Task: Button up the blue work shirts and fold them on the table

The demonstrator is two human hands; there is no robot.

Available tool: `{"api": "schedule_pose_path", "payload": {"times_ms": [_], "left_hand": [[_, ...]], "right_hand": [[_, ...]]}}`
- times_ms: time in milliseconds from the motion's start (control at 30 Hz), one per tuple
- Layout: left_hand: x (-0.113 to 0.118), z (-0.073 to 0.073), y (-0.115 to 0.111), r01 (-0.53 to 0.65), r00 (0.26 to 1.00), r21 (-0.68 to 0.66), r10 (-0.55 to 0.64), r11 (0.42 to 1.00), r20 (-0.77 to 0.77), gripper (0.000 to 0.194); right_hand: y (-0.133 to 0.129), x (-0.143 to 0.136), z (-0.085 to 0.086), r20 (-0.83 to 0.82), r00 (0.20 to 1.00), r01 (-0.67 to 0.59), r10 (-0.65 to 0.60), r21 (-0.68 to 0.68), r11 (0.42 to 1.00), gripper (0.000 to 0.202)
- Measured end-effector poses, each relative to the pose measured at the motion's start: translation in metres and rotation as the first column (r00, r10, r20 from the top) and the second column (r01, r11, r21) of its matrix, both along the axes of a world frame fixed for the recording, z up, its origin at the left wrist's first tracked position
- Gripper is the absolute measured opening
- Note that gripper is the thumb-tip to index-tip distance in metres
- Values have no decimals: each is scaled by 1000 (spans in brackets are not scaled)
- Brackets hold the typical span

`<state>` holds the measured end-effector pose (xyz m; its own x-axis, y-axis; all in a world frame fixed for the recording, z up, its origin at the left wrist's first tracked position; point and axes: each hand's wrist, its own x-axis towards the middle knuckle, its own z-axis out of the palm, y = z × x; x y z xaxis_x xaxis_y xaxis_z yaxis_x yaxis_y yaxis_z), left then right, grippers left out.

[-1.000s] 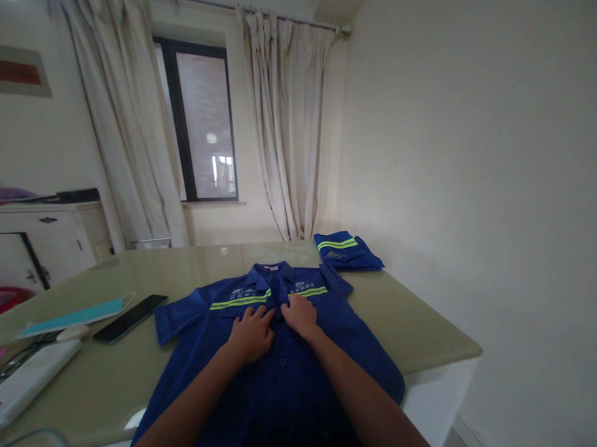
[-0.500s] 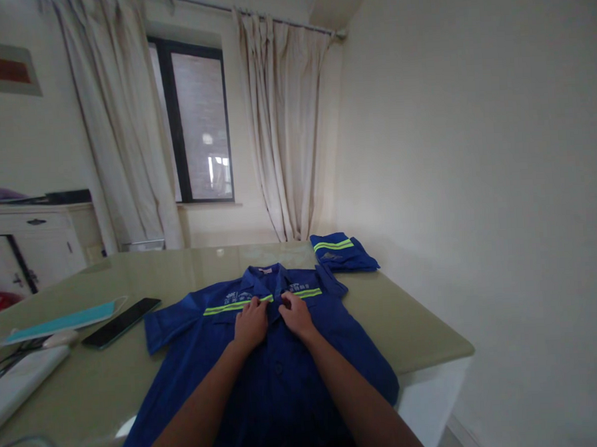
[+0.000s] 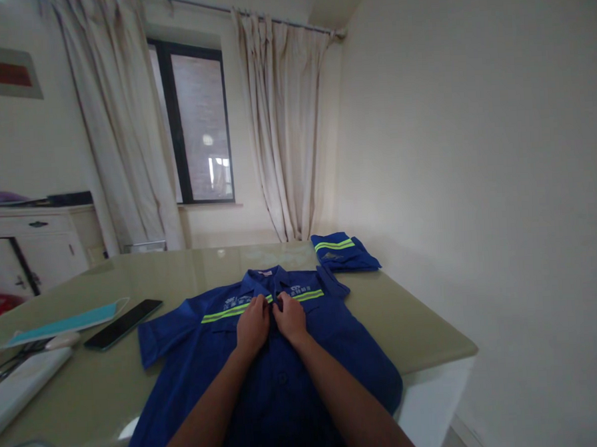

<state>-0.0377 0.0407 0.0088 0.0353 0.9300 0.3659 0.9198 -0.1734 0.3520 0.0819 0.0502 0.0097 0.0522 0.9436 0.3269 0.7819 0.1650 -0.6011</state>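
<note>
A blue short-sleeved work shirt [image 3: 314,336] with yellow-green stripes and white lettering on the chest lies face up, its collar towards the window. My left hand [image 3: 254,322] pinches the front placket just below the collar. Close beside it, my right hand [image 3: 290,317] grips the other side of the placket, fingertips almost meeting those of the left. Whatever small part of the placket lies between the fingertips is hidden. A dark button [image 3: 282,378] shows lower on the shirt front, between my forearms.
A folded blue garment [image 3: 344,253] with matching stripes lies at the table's far right corner. On the left of the table [image 3: 429,330] are a black phone [image 3: 123,324], a light-blue face mask [image 3: 66,324], glasses [image 3: 13,365] and a white case [image 3: 27,384].
My two hands have come closer together at the placket, the right one shifting left. The left sleeve area of the shirt has slid slightly outward and nearer me.
</note>
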Motion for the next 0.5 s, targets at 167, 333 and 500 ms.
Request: {"api": "schedule_pose_path", "payload": {"times_ms": [167, 333, 500], "left_hand": [[-1, -1, 2, 58, 997, 65, -61, 996, 46, 14], [-2, -4, 3, 64, 994, 56, -69, 996, 83, 13], [-3, -7, 5, 47, 993, 42, -51, 998, 108, 12]], "right_hand": [[3, 3, 0, -59, 998, -31, 33, 30, 999, 14], [2, 3, 0, -59, 998, -29, 32, 50, 998, 18], [-1, 3, 1, -43, 997, -58, 60, 44, 997, 17]]}}
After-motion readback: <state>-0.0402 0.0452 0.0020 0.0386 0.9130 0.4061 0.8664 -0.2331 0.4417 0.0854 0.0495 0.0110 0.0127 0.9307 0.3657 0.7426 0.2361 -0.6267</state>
